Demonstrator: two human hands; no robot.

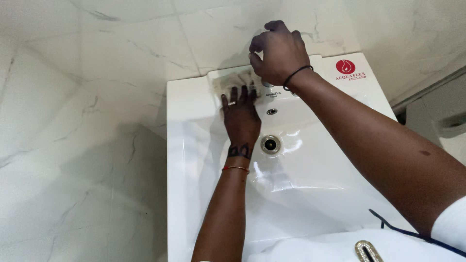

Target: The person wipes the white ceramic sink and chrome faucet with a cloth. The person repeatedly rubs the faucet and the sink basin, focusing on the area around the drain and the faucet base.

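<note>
Mid-wipe, looks like: left hand (241,119) flat, nothing grasped, pressing a greyish cloth (232,81) under its fingertips on the white sink's (194,160) back ledge, right hand (279,53) clenched over the tap just beside, so I'd guess next comes sliding the cloth along.

1 white sink (204,160), 1 drain (270,144), 1 overflow hole (272,111), 1 cloth (233,81), 2 hands: left hand (241,116), right hand (279,56); 2 wristbands: 1 red (236,168), 1 black (296,75); 1 ring (231,103)
</note>
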